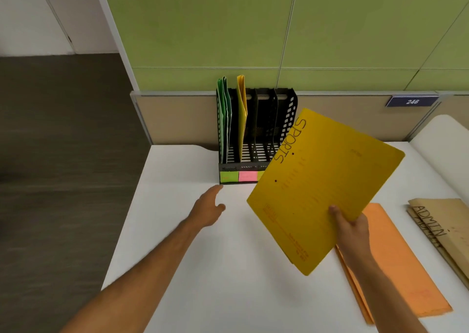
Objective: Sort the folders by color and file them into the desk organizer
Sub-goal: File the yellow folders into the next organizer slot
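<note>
right hand (351,228) pinches the yellow folder (324,188) at its near edge, lifted off the worktop (228,269); left hand (208,209) hovers open, empty. light, thin card, probably floppy; support its spine. desk organizer (256,134) stands just beyond both hands.

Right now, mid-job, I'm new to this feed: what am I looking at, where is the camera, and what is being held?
There is one picture, from a camera on a person's head, looking down at a white desk. No machine: two bare hands. The right hand grips a yellow folder marked SPORTS, held up in the air. The left hand is open and empty, reaching toward the black desk organizer. In the organizer stand green folders at the left and another yellow folder in the next slot. Orange folders and brown folders marked ADMIN lie flat at right.
</note>
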